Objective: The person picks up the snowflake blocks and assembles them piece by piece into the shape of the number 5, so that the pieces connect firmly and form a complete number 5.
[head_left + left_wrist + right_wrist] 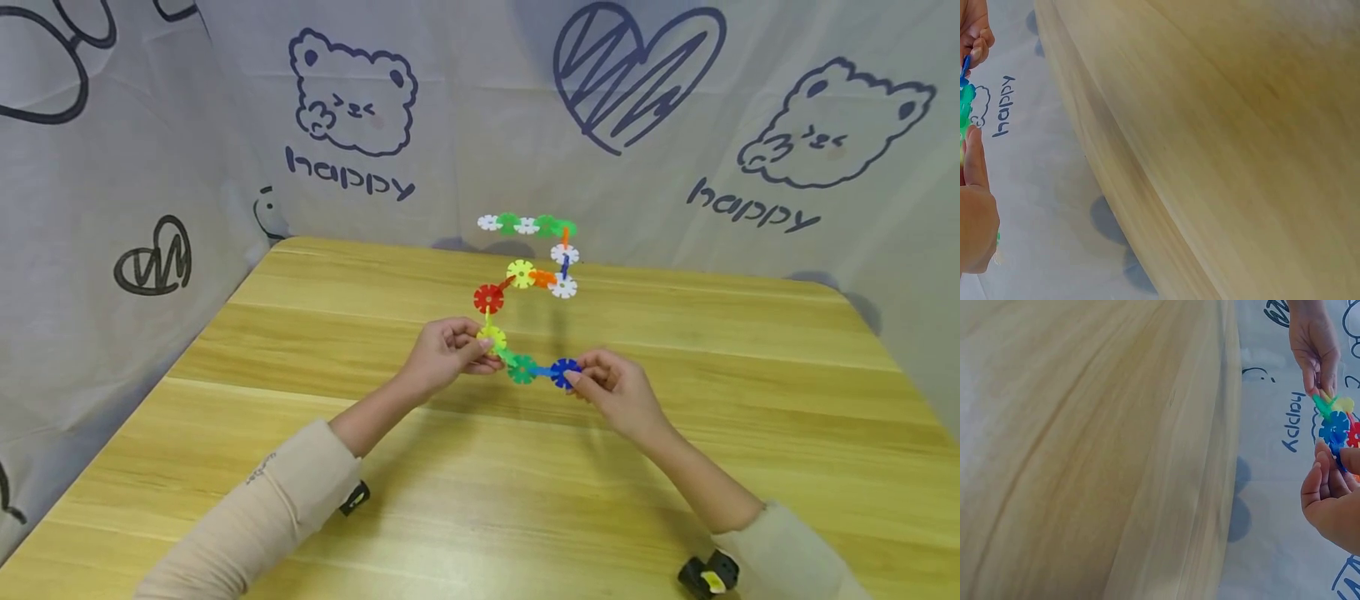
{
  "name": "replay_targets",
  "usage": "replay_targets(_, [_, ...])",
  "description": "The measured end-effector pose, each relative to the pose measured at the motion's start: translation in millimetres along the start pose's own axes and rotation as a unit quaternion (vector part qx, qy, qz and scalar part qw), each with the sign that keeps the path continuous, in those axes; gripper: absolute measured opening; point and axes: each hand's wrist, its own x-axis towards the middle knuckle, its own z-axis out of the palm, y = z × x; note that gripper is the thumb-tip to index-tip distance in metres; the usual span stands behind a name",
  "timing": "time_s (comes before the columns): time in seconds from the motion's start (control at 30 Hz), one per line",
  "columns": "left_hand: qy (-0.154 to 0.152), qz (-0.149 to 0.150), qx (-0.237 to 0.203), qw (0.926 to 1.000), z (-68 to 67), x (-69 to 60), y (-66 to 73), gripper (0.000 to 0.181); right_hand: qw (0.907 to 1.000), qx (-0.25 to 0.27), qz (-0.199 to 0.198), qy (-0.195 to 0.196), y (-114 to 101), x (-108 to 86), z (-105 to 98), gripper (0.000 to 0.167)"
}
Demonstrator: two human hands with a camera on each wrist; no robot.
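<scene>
A chain of notched plastic snowflake discs is held up above the table, bent in a zigzag. Its lower end is a dark blue disc [565,373], pinched between the thumb and fingers of my right hand [618,392]. A light blue piece [1334,427] links it to a green disc [522,369]. My left hand [444,357] pinches the chain around a yellow disc [492,337]. Above that come a red disc [488,299], another yellow disc [521,273], an orange piece [543,278] and white discs [563,287]. The top row alternates green and white discs [488,222].
The wooden table [480,517] has rounded back corners. Behind it hangs a pale cloth [487,100] with drawn bears, hearts and the word "happy". Black devices [355,497] show at both sleeves.
</scene>
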Motion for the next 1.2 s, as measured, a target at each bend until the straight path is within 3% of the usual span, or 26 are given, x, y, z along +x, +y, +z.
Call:
replay_targets(0.17, [-0.003,-0.001,0.004,1.0,-0.7,0.9,-0.9,0.012,0.9998,-0.01,0.011,-0.014,2,1.3,-2,0.018])
replay_targets(0.37, [-0.005,-0.001,0.013,0.9999,-3.2,0.8,-2.0,0.014,0.9986,-0.049,0.011,-0.017,-1,6.8,-19,0.027])
replay_targets(0.57, [-0.01,-0.004,0.033,0.9994,-5.7,-2.5,-0.5,0.014,0.9968,-0.063,-0.001,0.048,-12,22.0,-38,0.035])
replay_targets(0.8, [-0.017,-0.002,0.04,0.9991,-7.1,-3.2,-2.6,0.014,0.9884,-0.074,-0.013,0.132,-27,49.1,-47,0.035])
replay_targets(1.0, [-0.02,0.005,0.048,0.9987,-6.0,-3.2,-5.1,0.015,0.9836,-0.113,0.001,0.14,-39,72.6,-41,0.038])
replay_targets(1.2, [-0.02,0.008,0.051,0.9984,-3.4,-4.2,-2.9,0.015,0.9831,-0.134,0.009,0.125,-48,80.3,-34,0.038])
